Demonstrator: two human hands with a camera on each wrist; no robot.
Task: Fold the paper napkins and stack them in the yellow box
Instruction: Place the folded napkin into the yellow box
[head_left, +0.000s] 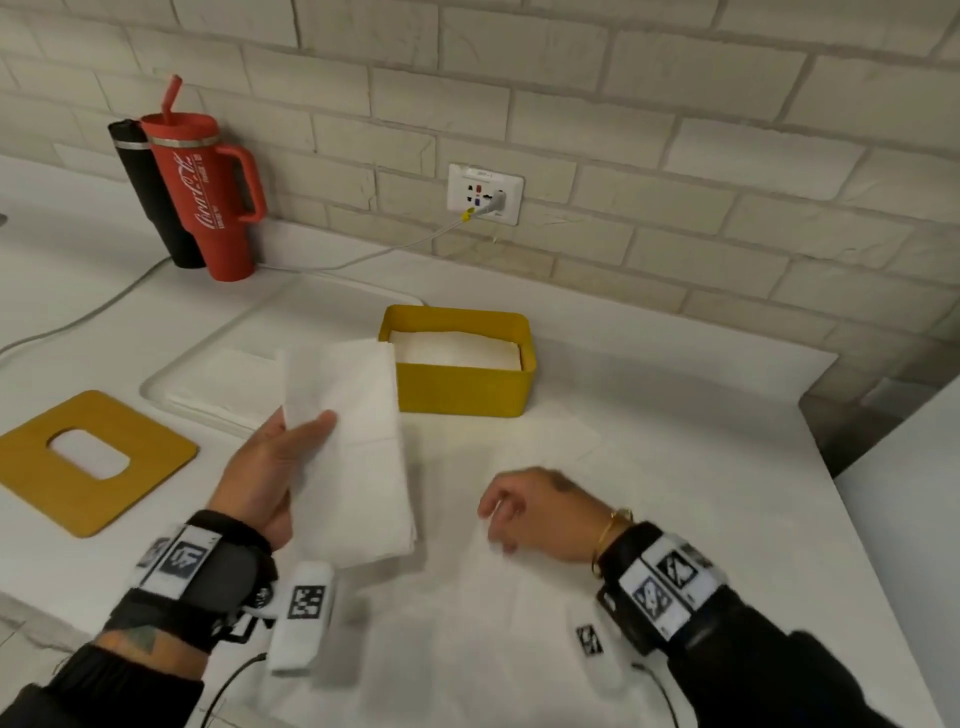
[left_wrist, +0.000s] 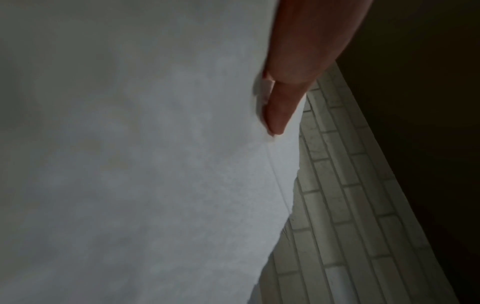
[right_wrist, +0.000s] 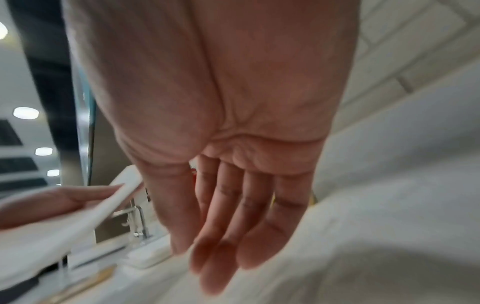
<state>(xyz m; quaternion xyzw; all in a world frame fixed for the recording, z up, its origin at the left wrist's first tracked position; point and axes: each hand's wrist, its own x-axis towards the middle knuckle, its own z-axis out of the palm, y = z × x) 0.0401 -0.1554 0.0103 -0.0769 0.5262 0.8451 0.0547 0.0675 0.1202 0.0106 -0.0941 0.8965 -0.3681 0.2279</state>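
Note:
My left hand (head_left: 280, 467) holds a folded white napkin (head_left: 353, 447) above the counter, thumb on top and fingers hidden beneath. In the left wrist view the napkin (left_wrist: 155, 164) fills the picture with my thumb (left_wrist: 280, 107) pressed on it. The yellow box (head_left: 462, 384) stands just beyond, open, with a stack of folded napkins (head_left: 457, 348) inside. My right hand (head_left: 524, 504) hovers empty, fingers loose, over an unfolded napkin (head_left: 519, 597) lying flat on the counter. The right wrist view shows my right hand (right_wrist: 226, 257) with relaxed fingers and, at its left, the held napkin (right_wrist: 103, 209).
A white tray (head_left: 218, 384) with more napkins lies left of the box. The yellow lid (head_left: 88, 462) with an oval slot rests at far left. A red tumbler (head_left: 208, 192) and black bottle (head_left: 150, 192) stand by the brick wall. A cable (head_left: 363, 254) runs from the socket (head_left: 485, 195).

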